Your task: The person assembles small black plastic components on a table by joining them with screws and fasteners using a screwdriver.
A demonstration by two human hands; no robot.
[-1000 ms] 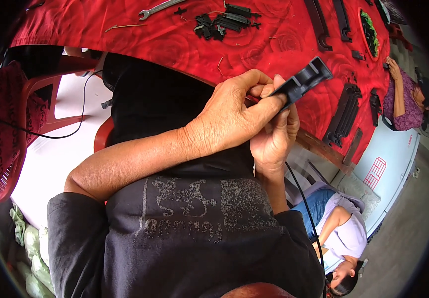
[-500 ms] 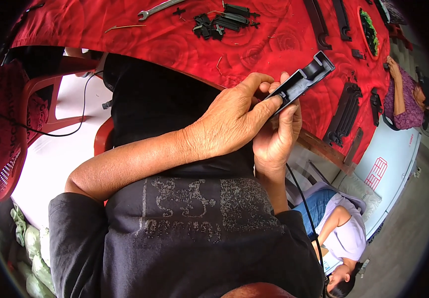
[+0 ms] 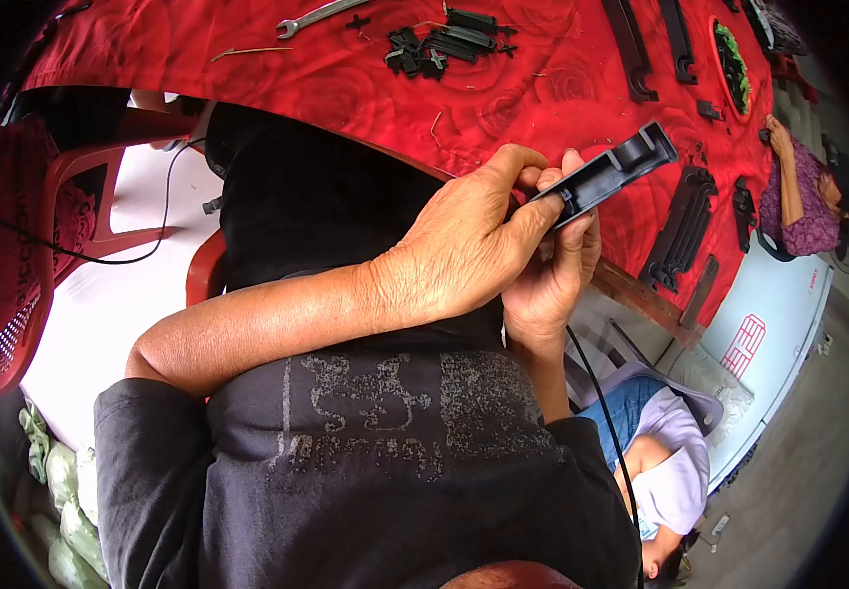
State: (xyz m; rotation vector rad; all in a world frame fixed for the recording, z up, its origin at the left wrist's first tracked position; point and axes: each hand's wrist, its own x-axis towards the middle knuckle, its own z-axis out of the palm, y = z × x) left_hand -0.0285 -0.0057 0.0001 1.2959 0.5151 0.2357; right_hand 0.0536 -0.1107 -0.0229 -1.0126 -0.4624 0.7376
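Observation:
Both my hands grip one long black plastic channel piece (image 3: 606,179), tilted up to the right above the near table edge. My left hand (image 3: 478,231) is closed on its lower end, thumb pressed at the inside of the channel. From below, my right hand (image 3: 554,270) supports the piece, its fingers wrapped against the underside and partly hidden. A curved cradle shape shows inside the far end. Beyond my hands, a pile of small black plastic parts (image 3: 434,49) lies on the red tablecloth (image 3: 346,128).
A wrench (image 3: 316,17) lies at the far edge. Long black pieces (image 3: 630,49) and a stack of black strips (image 3: 682,226) are on the right, near a green-rimmed basket (image 3: 731,64). Two people sit at right, one in purple (image 3: 805,211). A red chair (image 3: 100,187) stands left.
The channel piece has shifted slightly right and down and turned a little flatter. My left thumb has moved a little at its lower end.

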